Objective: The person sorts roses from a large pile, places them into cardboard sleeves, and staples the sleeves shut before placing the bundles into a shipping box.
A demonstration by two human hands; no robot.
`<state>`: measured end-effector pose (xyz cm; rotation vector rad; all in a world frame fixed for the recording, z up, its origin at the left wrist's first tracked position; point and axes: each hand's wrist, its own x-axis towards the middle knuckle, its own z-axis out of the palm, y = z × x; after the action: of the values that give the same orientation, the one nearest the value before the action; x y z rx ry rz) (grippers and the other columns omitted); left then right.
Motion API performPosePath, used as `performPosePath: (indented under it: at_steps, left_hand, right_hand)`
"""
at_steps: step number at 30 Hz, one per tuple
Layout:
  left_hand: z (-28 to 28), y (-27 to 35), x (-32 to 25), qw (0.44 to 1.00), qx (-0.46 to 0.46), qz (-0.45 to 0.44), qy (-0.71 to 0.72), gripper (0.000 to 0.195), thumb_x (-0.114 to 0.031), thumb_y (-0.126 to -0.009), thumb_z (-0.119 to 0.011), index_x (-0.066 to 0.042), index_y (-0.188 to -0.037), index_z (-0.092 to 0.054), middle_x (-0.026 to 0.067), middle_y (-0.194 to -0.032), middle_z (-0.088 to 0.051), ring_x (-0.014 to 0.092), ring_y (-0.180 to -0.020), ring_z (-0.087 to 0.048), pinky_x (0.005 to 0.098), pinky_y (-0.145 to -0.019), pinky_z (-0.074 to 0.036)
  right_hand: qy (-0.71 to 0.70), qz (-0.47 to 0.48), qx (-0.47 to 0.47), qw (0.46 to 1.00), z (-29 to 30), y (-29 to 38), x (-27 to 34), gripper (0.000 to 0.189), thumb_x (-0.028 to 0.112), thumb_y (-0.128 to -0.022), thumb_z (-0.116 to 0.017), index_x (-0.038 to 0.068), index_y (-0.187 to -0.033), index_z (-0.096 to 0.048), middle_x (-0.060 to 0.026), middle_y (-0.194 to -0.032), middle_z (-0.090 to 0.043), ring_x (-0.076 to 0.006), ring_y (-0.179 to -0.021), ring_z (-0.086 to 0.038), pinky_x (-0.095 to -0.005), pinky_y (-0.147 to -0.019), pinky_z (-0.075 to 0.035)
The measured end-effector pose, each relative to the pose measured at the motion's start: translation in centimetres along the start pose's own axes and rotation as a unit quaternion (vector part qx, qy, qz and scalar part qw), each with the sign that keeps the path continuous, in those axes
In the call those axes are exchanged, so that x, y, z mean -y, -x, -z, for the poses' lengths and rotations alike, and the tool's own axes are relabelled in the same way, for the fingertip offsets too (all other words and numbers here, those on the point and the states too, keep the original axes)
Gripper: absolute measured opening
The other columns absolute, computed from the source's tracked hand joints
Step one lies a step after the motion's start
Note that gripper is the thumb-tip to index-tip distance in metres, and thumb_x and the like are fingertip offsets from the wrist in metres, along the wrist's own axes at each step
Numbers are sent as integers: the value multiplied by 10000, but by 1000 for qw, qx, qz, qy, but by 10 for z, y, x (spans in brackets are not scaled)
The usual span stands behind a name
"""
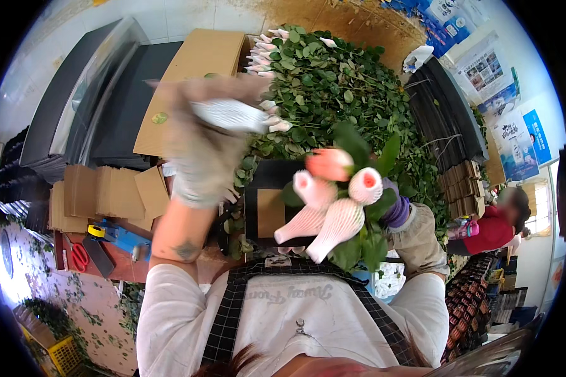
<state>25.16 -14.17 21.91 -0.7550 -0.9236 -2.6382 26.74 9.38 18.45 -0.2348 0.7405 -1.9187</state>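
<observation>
My left hand [212, 127], in a pale work glove and blurred by motion, is raised over the brown cardboard sheets with a white foam mesh sleeve [231, 115] in its fingers. My right hand [396, 207], in a purple glove, holds several roses by their leafy stems in front of my chest. White foam nets [342, 224] cover most of these rose heads; one coral-pink rose [329, 164] shows bare petals. Beneath the roses lies a black sheet with a brown cardboard piece [270, 212]. A large pile of leafy rose stems [339, 94] spreads behind, with netted heads at its left edge.
Flat brown cardboard [203, 56] and dark boards [132, 89] stand back left. Cardboard pieces [118, 193], a blue tape dispenser [127, 240], red scissors [79, 257] and a dark phone [98, 256] lie left. Bundled black sheets [434, 118] are at right; beyond, another person [490, 228] in red.
</observation>
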Motion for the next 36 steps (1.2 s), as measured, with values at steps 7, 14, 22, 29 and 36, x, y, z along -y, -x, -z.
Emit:
performPosePath:
  at_steps: [7,14,22,29,36]
  left_hand:
    - [24,27,7,859,182,-82,-471,113,-56,-720,-659,-50,-778,-563,76,-772,-584,197,-706,-570,317,-670,-478]
    - [13,3,-43,971,-103,-65,-206,185,-199,-828,-607,-54,-902,-520,77,-878,-544,167,-738,-581,325,-669,-519]
    - [-7,-3,-47,702,384,-143,-582,314,-197,-661,-765,-64,-865,-567,70,-762,-574,149,-632,-559,304,-538,-455]
    - [9,20,-63,953,-106,-32,-283,94,-151,-854,-551,-85,-828,-488,20,-822,-489,66,-648,-482,229,-549,-432]
    - [-9,44,-15,824,113,-67,-551,201,-186,-699,-723,-62,-767,-580,104,-595,-520,303,-540,-540,345,-487,-426]
  right_hand:
    - [341,121,-166,917,19,8,2,503,232,-874,-577,29,-1311,-432,-107,-1302,-473,-187,-1195,-448,-335,-1011,-358]
    - [626,118,-194,746,1,35,21,467,183,-876,-588,9,-1287,-450,-125,-1252,-521,-214,-1093,-536,-352,-932,-444]
    - [921,125,-184,319,5,36,15,362,201,-762,-660,77,-1099,-610,-123,-1057,-620,-308,-932,-598,-388,-786,-473]
    - [797,130,-279,519,65,63,28,332,191,-757,-667,81,-1065,-610,-121,-1006,-629,-311,-877,-619,-384,-740,-501]
    - [866,96,-257,418,13,38,22,400,242,-704,-709,83,-1056,-605,-126,-909,-648,-307,-781,-637,-385,-686,-508]
